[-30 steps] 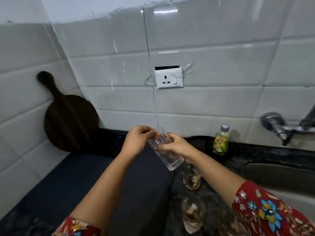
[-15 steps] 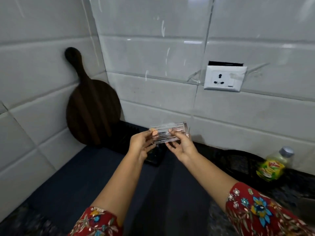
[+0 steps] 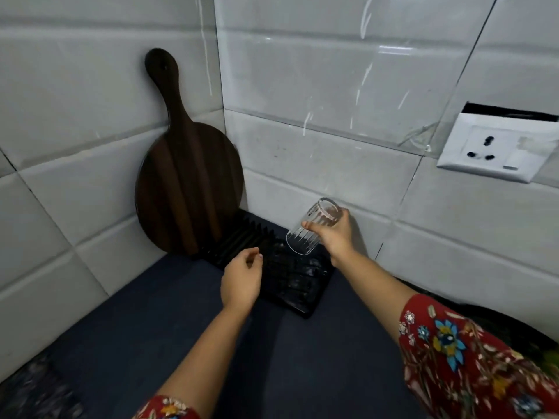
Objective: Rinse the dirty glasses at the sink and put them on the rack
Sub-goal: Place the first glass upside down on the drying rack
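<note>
A clear ribbed glass (image 3: 305, 234) is tilted mouth-down just above the black rack (image 3: 290, 279) that lies in the counter's back corner. My right hand (image 3: 334, 235) grips the glass near its base, thumb across the side. My left hand (image 3: 242, 281) hovers over the rack's left part with fingers loosely curled, holding nothing. The glass's rim is close to the rack; I cannot tell whether they touch.
A dark round wooden board (image 3: 187, 176) leans in the tiled corner behind the rack. A white wall socket (image 3: 496, 149) is at the right. A dark blue mat (image 3: 181, 343) covers the counter under the rack.
The view swung left from the sink to the corner. My left hand let go of the glass and dropped away; my right hand turned the glass mouth-down and lowered it over the rack.
</note>
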### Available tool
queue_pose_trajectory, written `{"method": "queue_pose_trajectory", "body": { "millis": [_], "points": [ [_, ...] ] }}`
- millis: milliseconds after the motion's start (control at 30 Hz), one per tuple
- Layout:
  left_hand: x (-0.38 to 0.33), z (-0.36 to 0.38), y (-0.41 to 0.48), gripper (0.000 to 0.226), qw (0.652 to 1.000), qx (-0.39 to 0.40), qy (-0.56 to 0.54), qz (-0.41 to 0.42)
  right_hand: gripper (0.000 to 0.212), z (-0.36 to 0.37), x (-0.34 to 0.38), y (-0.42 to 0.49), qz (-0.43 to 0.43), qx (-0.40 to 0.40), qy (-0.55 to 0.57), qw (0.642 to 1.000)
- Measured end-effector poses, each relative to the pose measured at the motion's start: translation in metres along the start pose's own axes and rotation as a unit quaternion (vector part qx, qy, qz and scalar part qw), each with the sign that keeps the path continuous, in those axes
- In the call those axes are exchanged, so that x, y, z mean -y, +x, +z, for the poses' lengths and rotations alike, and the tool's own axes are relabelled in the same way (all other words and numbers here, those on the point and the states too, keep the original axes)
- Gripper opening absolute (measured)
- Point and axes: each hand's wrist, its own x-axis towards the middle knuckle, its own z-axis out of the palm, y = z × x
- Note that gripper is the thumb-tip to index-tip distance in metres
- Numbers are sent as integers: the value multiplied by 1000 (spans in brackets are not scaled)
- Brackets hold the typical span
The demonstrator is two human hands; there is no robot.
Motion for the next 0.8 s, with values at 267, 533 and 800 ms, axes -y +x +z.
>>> {"method": "queue_pose_trajectory", "body": {
  "millis": [267, 533, 800],
  "points": [
    [20, 3, 9, 30, 999, -19, 26, 0, 71, 30, 1, 11, -86, 85, -199, 973],
    [31, 8, 11, 28, 1000, -27, 14, 4, 72, 46, 4, 15, -153, 75, -263, 950],
    [32, 10, 12, 28, 999, -28, 23, 12, 74, 50, -4, 12, -119, 110, -263, 951]
  ]
}}
